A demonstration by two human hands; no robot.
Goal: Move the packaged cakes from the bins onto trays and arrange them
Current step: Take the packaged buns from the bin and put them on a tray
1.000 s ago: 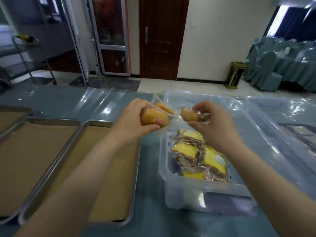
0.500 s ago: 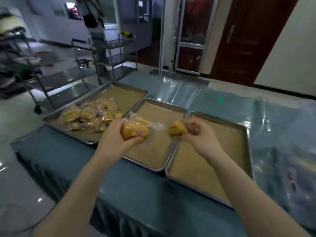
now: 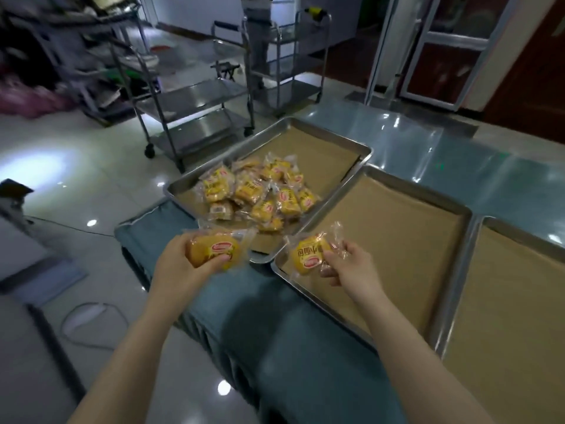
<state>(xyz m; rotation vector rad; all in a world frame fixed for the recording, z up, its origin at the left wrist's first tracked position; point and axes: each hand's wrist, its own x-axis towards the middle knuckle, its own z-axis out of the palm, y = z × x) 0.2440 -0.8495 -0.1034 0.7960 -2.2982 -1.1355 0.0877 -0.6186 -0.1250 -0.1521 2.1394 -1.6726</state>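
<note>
My left hand [image 3: 180, 267] grips a packaged yellow cake [image 3: 215, 250] just in front of the near corner of the far-left steel tray [image 3: 363, 149]. That tray holds a loose pile of several packaged cakes [image 3: 260, 194] on brown paper. My right hand [image 3: 351, 267] pinches a second packaged cake [image 3: 310, 254] by its wrapper above the near-left corner of the middle tray [image 3: 397, 246], whose brown paper liner is bare. A third lined tray [image 3: 513, 301] lies at the right edge. The bins are out of view.
The trays sit on a table covered in blue-grey cloth [image 3: 290, 347] under clear plastic. Steel trolleys [image 3: 195, 96] stand on the shiny floor beyond the table's left end. A cable [image 3: 91, 319] lies on the floor at lower left. A glass door [image 3: 443, 56] is behind.
My view swung left from the clear bin to the trays. Both hands carried their cakes along, from over the bin to the near edges of the left and middle trays.
</note>
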